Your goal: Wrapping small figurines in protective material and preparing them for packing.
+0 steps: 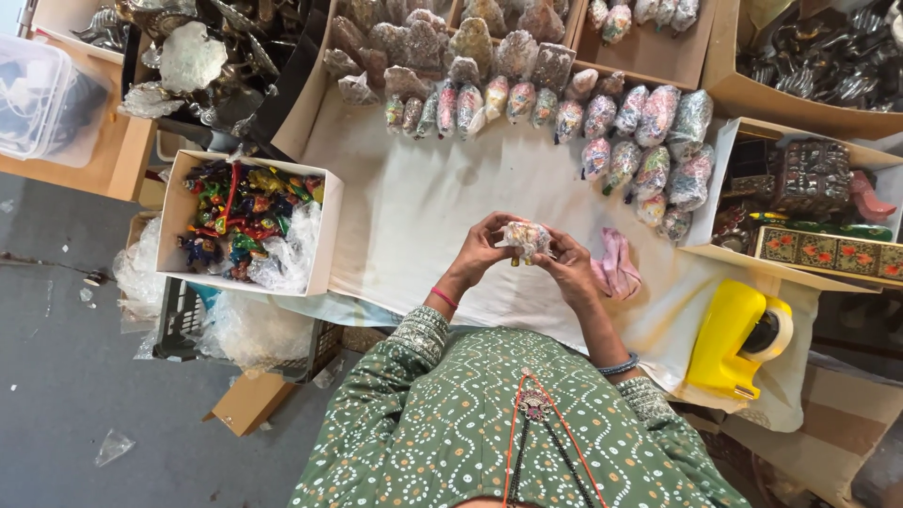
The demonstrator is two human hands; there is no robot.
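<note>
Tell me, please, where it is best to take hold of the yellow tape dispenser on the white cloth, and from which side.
The yellow tape dispenser lies near the person's right hand, with its tape roll end pointing away toward the boxes. Probably best to grip the broad yellow body across its two flat sides, coming from above with the right hand's fingers, clear of the roll.

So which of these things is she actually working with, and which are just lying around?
In use:
left hand and right hand, together holding a small bubble-wrapped figure
rows of wrapped figures
white box of colourful unwrapped figures
yellow tape dispenser

Lying about:
pink cloth
clear plastic tub
patterned boxes
</note>
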